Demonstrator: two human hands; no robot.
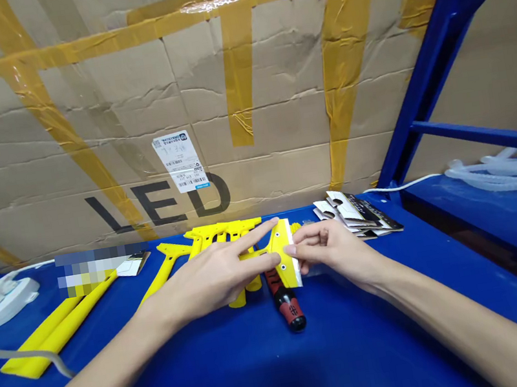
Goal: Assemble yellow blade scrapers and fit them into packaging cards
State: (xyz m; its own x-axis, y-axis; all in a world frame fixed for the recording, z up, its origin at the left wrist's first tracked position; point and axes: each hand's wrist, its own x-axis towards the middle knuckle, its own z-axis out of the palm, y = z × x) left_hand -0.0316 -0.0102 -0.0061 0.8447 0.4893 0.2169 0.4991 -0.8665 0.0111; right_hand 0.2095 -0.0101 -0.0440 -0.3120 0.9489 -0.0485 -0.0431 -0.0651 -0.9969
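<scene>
My left hand [212, 273] grips a yellow scraper [283, 248], its index finger stretched along the far side and its thumb on the head. A pale strip, the blade [296, 266], runs along the head's right edge. My right hand [333, 250] pinches that strip between thumb and fingers. Two small round screws or holes show on the head. Below the scraper lies a screwdriver [290, 309] with a red and black handle, partly hidden. Several more yellow scrapers [168, 260] lie behind my left hand, partly covered by it.
Two long yellow handles [58, 326] lie at the left near a white device [1, 303]. Printed cards [357, 214] are stacked at the back right. A taped cardboard box [273, 99] stands behind the blue table [269, 381]; a blue metal frame [417, 77] rises at the right.
</scene>
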